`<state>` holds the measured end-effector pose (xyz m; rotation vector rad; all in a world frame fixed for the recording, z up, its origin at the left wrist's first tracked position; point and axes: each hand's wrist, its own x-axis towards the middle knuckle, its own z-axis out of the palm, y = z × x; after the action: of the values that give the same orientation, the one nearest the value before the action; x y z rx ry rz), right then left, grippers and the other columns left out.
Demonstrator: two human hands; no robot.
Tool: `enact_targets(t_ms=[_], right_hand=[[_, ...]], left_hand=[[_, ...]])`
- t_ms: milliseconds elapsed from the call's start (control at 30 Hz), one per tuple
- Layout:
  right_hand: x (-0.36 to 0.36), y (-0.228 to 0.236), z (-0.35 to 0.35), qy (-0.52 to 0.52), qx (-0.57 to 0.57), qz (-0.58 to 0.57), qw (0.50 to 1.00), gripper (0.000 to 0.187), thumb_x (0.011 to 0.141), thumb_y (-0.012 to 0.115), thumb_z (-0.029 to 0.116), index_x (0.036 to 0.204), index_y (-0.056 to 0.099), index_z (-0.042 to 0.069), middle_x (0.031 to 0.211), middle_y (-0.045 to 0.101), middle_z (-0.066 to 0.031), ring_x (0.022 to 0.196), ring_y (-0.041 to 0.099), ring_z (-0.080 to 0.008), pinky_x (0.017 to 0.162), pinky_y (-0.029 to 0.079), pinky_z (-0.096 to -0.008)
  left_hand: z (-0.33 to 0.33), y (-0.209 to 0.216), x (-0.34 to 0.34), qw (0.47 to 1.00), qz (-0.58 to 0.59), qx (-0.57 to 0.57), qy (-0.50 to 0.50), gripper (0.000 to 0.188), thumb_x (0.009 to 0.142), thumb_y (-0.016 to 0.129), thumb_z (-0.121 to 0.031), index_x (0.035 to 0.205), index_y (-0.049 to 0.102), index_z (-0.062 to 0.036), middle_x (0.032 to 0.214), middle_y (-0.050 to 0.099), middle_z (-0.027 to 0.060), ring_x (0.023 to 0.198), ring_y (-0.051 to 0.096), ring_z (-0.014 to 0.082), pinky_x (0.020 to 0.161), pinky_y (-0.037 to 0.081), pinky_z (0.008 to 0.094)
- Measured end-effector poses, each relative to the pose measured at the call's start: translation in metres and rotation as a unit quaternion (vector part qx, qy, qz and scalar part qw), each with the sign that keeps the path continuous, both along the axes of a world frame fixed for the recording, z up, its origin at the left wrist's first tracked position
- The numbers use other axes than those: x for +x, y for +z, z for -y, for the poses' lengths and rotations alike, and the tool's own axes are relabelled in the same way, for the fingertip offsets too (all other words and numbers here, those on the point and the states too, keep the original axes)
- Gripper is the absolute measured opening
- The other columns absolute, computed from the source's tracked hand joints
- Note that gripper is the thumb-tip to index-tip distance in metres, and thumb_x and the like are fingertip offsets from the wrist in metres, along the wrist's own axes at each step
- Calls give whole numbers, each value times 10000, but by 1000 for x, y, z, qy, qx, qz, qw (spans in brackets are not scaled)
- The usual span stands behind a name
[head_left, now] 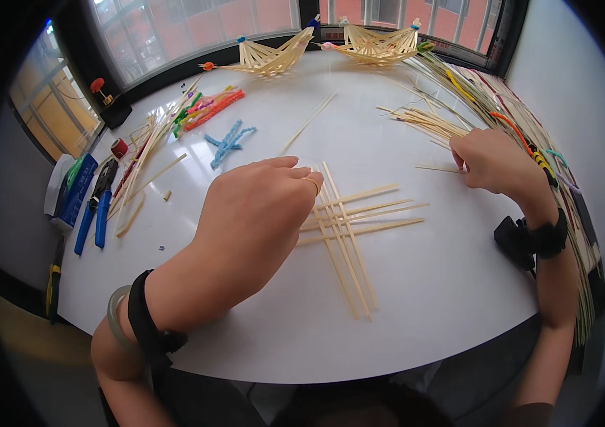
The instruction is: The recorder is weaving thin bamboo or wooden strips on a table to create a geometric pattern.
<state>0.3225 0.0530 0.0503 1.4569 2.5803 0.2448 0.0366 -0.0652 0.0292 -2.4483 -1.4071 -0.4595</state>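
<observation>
A loose lattice of flat pale bamboo strips lies on the white table, some strips crossing over others. My left hand, a ring on one finger, is closed at the lattice's left side and covers the strip ends there; its fingertips are mostly hidden. At the right, my right hand is closed with its fingertips down on the end of a single thin bamboo strip. Just behind that hand a pile of more cut strips rests on the table.
Two woven boat-shaped pieces stand at the back. Blue pipe cleaners, coloured pipe cleaners and blue-handled pliers lie left. Long reeds run along the right edge. A lone strip lies behind my left hand.
</observation>
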Motion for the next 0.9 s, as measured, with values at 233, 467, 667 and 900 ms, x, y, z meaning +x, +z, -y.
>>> enact_targets(t_ms=[233, 467, 667, 900], right_hand=[[5, -5, 6, 23, 59, 15, 998, 82, 684, 640, -3, 761, 612, 1, 786, 624, -173, 815, 606, -345, 685, 477, -412], [-5, 6, 26, 20, 13, -9, 1000, 51, 704, 636, -11, 749, 615, 0, 770, 625, -173, 783, 599, -340, 673, 470, -413], [-10, 16, 48, 52, -85, 11, 995, 31, 697, 634, -11, 689, 607, 0, 699, 619, -172, 719, 606, -352, 654, 471, -422], [-27, 13, 96, 198, -49, 84, 975, 52, 731, 613, 1, 740, 563, -10, 699, 619, -156, 700, 639, -310, 629, 514, -387]], left_hand=[[2, 2, 1, 1000, -7, -13, 12, 355, 753, 550, 78, 1067, 694, -5, 1016, 705, 148, 1073, 651, 283, 855, 534, 371], [2, 3, 0, 999, -19, -42, 29, 306, 764, 558, 63, 1034, 686, -1, 992, 705, 148, 1062, 655, 286, 814, 540, 370], [1, 3, 1, 998, -31, -42, 27, 293, 769, 555, 55, 1026, 685, -3, 972, 705, 136, 1062, 656, 285, 788, 542, 367], [-1, 4, -1, 995, -64, -65, 49, 220, 818, 593, -9, 1013, 692, -30, 912, 703, 124, 1059, 657, 283, 738, 541, 368]])
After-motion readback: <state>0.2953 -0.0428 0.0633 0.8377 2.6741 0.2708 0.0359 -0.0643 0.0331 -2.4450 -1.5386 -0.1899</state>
